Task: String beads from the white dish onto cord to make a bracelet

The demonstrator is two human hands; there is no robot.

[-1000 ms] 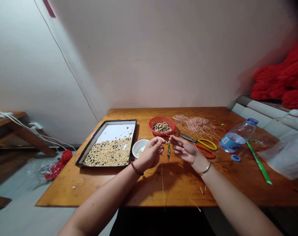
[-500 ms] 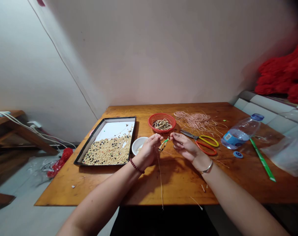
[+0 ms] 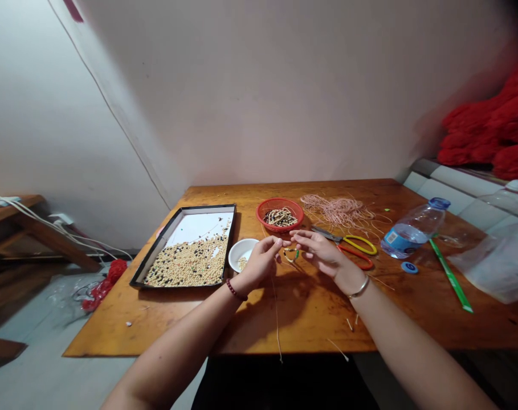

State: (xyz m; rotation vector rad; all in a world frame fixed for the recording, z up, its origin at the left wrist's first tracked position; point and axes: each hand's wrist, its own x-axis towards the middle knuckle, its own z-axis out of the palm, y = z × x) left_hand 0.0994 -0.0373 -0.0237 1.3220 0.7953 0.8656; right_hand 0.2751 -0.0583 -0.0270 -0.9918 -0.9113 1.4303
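Note:
A small loop of strung beads [image 3: 297,254], pale with dark and green ones, hangs between my hands. My left hand [image 3: 262,261] is closed in a pinch, thumb against forefinger, at the loop's upper left side. From below it a thin cord [image 3: 277,319] trails down to the table's front edge. My right hand [image 3: 322,253] is open, fingers stretched out toward the left fingertips and slightly apart. Whether a fine strand runs between the two hands cannot be made out. Just left of my left hand stands a white bowl [image 3: 237,248] with a few pale beads in it.
A black-edged tray [image 3: 134,280] of loose beads lies left on the wooden table [image 3: 182,327]. Behind my hands are a red basket [image 3: 280,229] of strung beads and a pink cord pile [image 3: 339,210]. Scissors [image 3: 357,245], a water bottle [image 3: 406,233] and a green strip [image 3: 451,276] lie right.
My right hand has gone from a pinch to stretched fingers, reaching closer to the left hand. The bead loop now hangs rounder and more plainly in view between them.

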